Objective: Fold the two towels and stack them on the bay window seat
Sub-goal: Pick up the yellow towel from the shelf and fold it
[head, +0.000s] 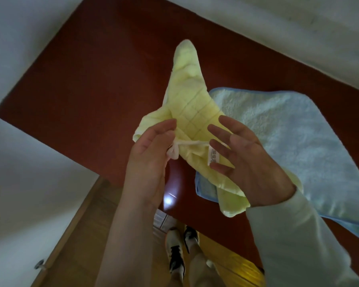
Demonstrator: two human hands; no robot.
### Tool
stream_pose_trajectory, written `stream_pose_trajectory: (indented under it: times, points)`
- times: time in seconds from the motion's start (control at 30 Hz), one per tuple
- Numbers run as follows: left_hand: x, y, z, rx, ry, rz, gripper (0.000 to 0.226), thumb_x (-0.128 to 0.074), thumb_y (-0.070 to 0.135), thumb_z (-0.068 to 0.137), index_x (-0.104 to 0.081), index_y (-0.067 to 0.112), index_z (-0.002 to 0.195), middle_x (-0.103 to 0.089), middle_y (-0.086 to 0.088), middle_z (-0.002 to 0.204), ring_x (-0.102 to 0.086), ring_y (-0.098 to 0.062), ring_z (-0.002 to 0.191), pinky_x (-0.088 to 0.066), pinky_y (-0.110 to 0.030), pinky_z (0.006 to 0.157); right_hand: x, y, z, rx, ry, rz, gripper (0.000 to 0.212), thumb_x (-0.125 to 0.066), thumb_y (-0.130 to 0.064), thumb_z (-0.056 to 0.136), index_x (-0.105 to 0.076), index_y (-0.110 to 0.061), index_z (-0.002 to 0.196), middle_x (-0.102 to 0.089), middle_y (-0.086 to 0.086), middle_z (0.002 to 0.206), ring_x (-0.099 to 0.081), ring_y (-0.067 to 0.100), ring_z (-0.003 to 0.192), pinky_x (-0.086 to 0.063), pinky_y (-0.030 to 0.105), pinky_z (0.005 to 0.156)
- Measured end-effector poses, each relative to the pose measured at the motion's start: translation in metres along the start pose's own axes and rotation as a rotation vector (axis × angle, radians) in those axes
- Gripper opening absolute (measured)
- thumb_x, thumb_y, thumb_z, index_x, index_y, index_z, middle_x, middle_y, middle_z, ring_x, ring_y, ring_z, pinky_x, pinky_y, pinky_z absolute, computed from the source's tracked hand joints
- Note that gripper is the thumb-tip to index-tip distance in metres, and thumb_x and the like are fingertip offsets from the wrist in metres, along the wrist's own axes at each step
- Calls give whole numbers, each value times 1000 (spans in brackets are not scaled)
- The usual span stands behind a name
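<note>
Overall light: dim and muted; colours are dulled throughout.
Brightest area: the yellow towel [192, 112], lit softly along its upper folds.
Glare: a small white hotspot is seen on the dark red window seat [87, 79], just beside the left hand [148, 160].
Shadows: soft and diffuse; no hard edges are cast. The left forearm is shaded.
Blur: slight softness is noted on the fingers of the right hand [245, 158]; the blue towel [294, 129] pile is rendered smeared.
Distortion: wide-angle bending is seen at the frame edges; the seat's straight borders are skewed.
Corners: the white walls [25, 38] are grey and featureless.
Lower frame: the shoes [180, 247] are dark, with detail lost.
</note>
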State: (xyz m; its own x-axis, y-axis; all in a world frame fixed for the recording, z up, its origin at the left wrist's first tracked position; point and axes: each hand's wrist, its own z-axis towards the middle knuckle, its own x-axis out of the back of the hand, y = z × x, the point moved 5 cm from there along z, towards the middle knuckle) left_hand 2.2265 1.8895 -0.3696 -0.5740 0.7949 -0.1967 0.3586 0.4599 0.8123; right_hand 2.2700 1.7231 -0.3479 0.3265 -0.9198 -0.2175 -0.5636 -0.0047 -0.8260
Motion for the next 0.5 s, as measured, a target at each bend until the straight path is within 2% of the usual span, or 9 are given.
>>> stream_pose_trajectory:
  times: [0.17,0.27,0.37,0.5]
  points:
    - [-8,29,-7,-99,26,-13,25,-56,0,98,-75,16,100,-77,2,96,-69,-8,87,-54,-24,78,-2,-27,-6,33,-5,38,47,-65,-53,61,-65,-54,108,-66,-18,128,-55,7,127,-50,37,91]
    - [-16,56,-19,-169,-2,-43,25,-55,-4,97,-72,15,98,-75,6,83,-67,-6,72,-55,-21,66,-6,-48,-14,67,-30,45,51,-73,-52,58,-65,-53,108,-66,-19,127,-55,8,128,-50,38,92]
    - [-25,84,-33,-240,-37,-86,27,-57,-7,95,-72,15,97,-72,3,84,-65,-11,76,-55,-24,69,-11,-71,-25,113,-28,17,43,-68,-54,62,-66,-57,105,-66,-23,126,-56,5,126,-48,42,98]
    - [-36,122,-57,-313,-86,-95,29,-63,-6,91,-76,20,93,-71,4,85,-62,-16,83,-53,-31,78,-24,-104,-43,162,-56,9,40,-64,-55,62,-67,-59,101,-67,-24,125,-57,5,124,-48,37,93]
